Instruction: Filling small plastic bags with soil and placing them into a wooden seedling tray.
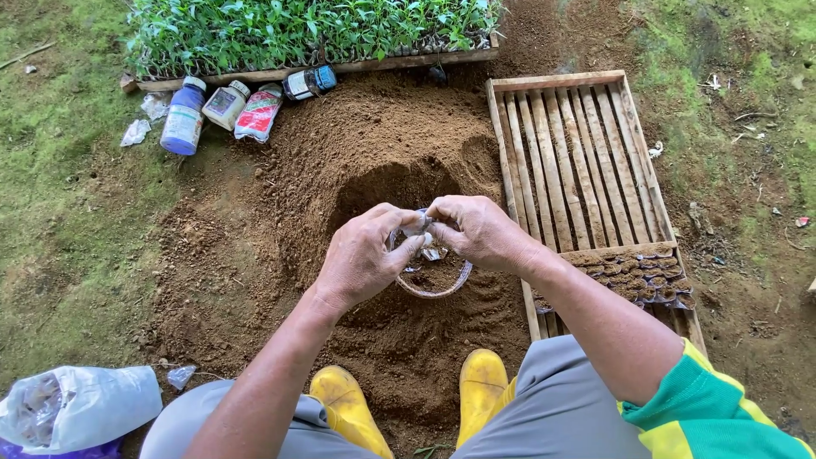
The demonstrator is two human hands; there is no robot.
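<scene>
My left hand (361, 255) and my right hand (478, 229) meet over a mound of brown soil (374, 144). Together they pinch a small clear plastic bag (418, 225) at its top. Right under the hands sits a small round clear container (435, 279) with soil inside, partly hidden by my fingers. A hollow is scooped in the soil mound just beyond the hands.
A wooden slatted tray (569, 153) lies to the right, with several small soil-filled bags (637, 274) at its near end. A seedling tray (306, 30) stands at the back, with bottles (184, 117) and a pouch (257, 112) beside it. A plastic bag (72, 406) lies at lower left. My yellow boots (348, 408) are below.
</scene>
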